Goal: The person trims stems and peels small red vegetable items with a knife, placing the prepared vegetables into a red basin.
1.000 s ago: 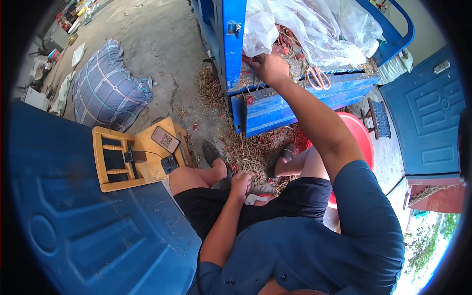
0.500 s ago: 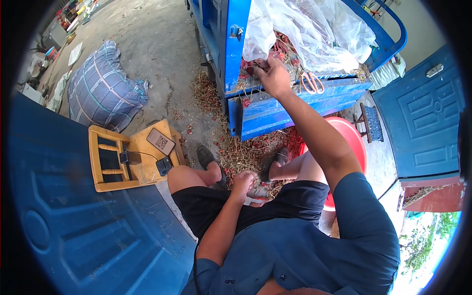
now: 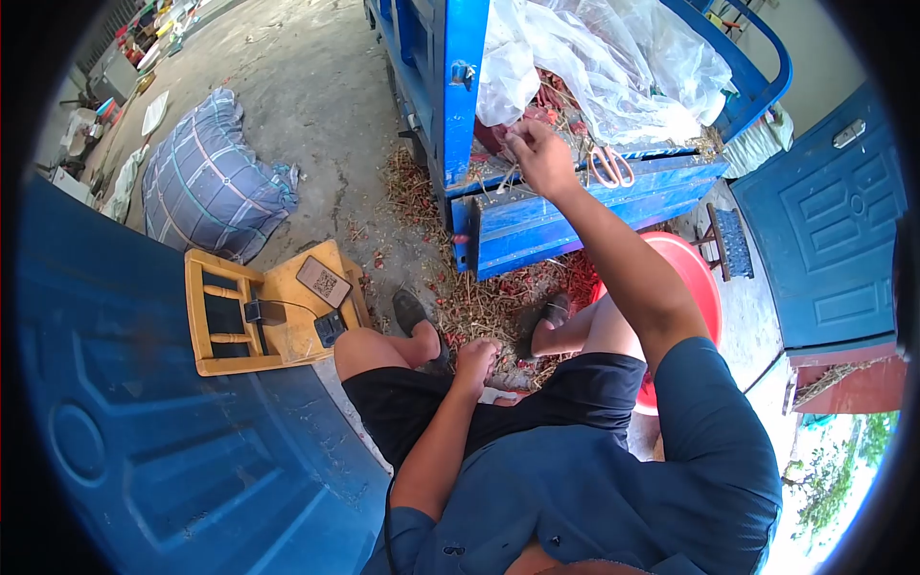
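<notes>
My right hand (image 3: 541, 160) is stretched out to the rear edge of the blue cart (image 3: 594, 206). Its fingers are curled together beside a heap of dry red pieces and pale stalks (image 3: 548, 96); what they hold is hidden. Thin stalks show just below the fingertips. Orange-handled scissors (image 3: 610, 167) hang at the cart's edge, right of this hand. Over my lap, my left hand (image 3: 477, 364) is closed in a fist, its contents not visible. A small blurred red piece (image 3: 462, 238) shows against the cart's lower left corner.
Clear plastic sheeting (image 3: 613, 72) covers much of the cart's load. Stalk litter (image 3: 479, 311) lies around my feet. A red basin (image 3: 692, 278) stands by my right leg. At left are a wooden chair (image 3: 216, 359) holding a phone (image 3: 324, 282) and a stuffed checked bundle (image 3: 216, 177).
A small red piece has dropped down and left along the cart's corner. My right hand has shifted slightly lower at the heap; my left hand stays closed over my lap.
</notes>
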Tool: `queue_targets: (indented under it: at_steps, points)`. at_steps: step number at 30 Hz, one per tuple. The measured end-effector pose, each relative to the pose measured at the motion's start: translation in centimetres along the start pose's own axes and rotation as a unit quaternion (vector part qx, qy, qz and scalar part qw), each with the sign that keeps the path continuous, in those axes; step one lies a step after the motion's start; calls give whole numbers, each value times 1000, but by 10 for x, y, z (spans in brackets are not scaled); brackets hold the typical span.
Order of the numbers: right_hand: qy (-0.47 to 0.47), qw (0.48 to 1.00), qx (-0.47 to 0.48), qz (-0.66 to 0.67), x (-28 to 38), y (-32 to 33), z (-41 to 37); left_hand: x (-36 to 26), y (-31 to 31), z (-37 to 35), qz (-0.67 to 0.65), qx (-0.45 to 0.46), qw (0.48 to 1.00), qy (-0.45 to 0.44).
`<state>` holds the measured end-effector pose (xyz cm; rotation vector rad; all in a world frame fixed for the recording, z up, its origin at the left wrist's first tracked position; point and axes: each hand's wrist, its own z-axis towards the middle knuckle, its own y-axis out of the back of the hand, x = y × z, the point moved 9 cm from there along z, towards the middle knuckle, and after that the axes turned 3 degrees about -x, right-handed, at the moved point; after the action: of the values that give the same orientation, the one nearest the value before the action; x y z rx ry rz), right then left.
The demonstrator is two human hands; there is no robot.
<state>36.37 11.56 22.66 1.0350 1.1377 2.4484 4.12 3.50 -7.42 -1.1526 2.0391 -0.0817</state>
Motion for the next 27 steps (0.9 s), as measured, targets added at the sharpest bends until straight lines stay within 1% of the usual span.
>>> queue_targets:
  at_steps: [1,2,3,4,6,8,10,11,12,14,15,17,18,19,20,21,22,23,24,26,27]
  points:
    - [-52,991,14,124,-13,6,-10,-1,-2,2,-3,1,1000,-2]
    - [-105,963,29,245,-24,10,-24,-1,-4,3,-2,4,1000,-1]
    - [-154,928,49,336,-36,11,-42,1,-5,4,-4,14,1000,-4]
    - [-158,928,46,333,-42,22,-60,1,-8,6,-5,23,1000,-8]
    - [-260,840,75,470,-57,27,-107,6,-10,7,10,24,1000,2]
    - [-280,800,130,515,-69,21,-154,7,-14,4,6,30,1000,-5]
    - [-350,762,261,479,-77,-8,-223,12,-15,7,17,25,1000,3]
    - [-346,744,341,459,-79,-23,-257,13,-16,6,20,29,999,12]
    - [-339,720,420,436,-81,-39,-293,15,-16,6,23,32,999,20]
    - [-237,725,533,366,-77,-61,-348,21,-11,11,49,12,998,22]
    - [-235,724,532,372,-72,-67,-362,19,-12,9,47,12,999,17]
    - [-212,683,597,364,-46,-83,-393,20,-9,10,55,32,998,16]
    - [-211,683,595,368,-39,-89,-397,25,-7,11,60,31,998,16]
    - [-100,768,512,372,-25,-86,-376,29,-4,11,40,8,999,13]
    - [14,833,414,365,-10,-75,-359,31,1,12,21,-15,1000,10]
    - [18,855,386,346,-5,-69,-353,22,-2,8,24,-16,1000,8]
    - [20,855,384,348,2,-67,-352,8,-2,-1,16,-35,999,11]
    - [44,874,354,331,9,-60,-349,-2,0,-7,7,-56,998,14]
    - [67,890,324,313,14,-55,-346,-1,5,-3,8,-57,998,13]
    - [60,893,337,292,15,-59,-349,7,19,9,8,-62,998,-21]
    - [52,896,350,270,15,-62,-352,12,19,10,8,-64,998,-21]
